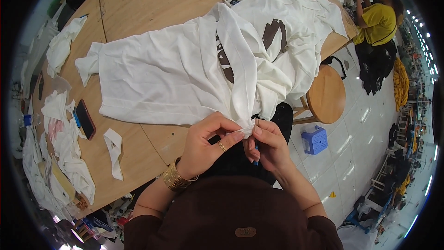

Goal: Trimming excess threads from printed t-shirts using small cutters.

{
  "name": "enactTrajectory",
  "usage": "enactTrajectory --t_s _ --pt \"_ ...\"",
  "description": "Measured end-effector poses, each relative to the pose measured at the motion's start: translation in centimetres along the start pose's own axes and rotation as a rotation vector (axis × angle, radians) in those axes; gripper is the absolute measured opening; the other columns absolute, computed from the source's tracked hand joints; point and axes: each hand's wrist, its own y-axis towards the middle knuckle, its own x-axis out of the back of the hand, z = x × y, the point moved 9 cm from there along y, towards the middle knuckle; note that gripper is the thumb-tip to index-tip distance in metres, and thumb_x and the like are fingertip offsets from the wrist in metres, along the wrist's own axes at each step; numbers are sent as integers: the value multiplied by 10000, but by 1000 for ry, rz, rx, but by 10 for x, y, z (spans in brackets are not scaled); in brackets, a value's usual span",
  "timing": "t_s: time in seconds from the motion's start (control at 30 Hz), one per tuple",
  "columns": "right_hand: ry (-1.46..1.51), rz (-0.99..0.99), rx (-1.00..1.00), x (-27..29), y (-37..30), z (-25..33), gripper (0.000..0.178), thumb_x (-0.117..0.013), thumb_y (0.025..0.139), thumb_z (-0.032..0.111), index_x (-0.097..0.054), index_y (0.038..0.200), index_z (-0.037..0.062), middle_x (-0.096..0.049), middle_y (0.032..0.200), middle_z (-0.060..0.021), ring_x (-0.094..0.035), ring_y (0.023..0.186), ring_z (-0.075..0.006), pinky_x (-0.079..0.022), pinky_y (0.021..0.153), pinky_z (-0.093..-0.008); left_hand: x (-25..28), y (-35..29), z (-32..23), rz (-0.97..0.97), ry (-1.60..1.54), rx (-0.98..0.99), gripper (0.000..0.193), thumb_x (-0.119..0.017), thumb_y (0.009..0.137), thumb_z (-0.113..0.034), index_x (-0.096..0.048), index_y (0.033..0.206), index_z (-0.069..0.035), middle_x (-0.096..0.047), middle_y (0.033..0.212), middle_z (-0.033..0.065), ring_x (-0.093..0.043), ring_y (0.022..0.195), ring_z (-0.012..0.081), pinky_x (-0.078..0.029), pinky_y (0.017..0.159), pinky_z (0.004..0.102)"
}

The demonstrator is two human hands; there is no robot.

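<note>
Wooden table [143,2] is sitting under white cloth [157,74] on my feed, left hand [206,140] and right hand [273,147] both pinching it.

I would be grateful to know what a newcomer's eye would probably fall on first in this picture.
Probably the large spread of white cloth with dark patches, lying across the wooden table. Next might come the left hand and right hand, pinching its near end at lower centre, with gold bangles on the left wrist. A yellow top on a co-worker stands out at upper right.
</note>
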Motion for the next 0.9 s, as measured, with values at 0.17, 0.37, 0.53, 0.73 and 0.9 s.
enactTrajectory --t_s 0.17,0.37,0.53,0.73,0.9 --pt "23 -2 16 2 0 1 265 -518 864 211 -514 689 12 -513 586 -40 -410 404 -83 -363 389 -224 3 1 -2 -8 107 9 68 -663 778 -68 -629 820 -26 -528 728 -6 -444 610 50 -372 563 185" --pt "-21 -40 55 2 1 11 299 -511 856 227 -492 647 13 -461 512 -43 -387 373 -96 -353 364 -234 4 2 -9 -15 197 -30 79 -679 762 -77 -631 801 -29 -525 704 -4 -433 597 59 -360 536 191" --pt "-45 -62 78 7 1 13 343 -493 856 255 -464 605 23 -400 433 -44 -362 345 -116 -342 345 -250 5 3 -14 -29 255 -68 75 -684 753 -71 -632 786 -27 -534 707 5 -443 602 73 -363 527 200" --pt "60 -53 220 25 -2 39 363 -433 885 277 -433 607 44 -371 436 -38 -335 349 -131 -309 350 -245 11 4 -8 -56 340 -71 70 -683 746 -58 -634 784 -27 -535 703 5 -439 591 69 -359 519 201" --pt "-7 -261 398 66 -27 97 331 -388 932 266 -465 688 55 -385 465 -22 -299 355 -115 -293 342 -233 24 2 5 -102 266 28 64 -669 762 -51 -629 796 -14 -526 721 -5 -426 591 52 -344 530 188"
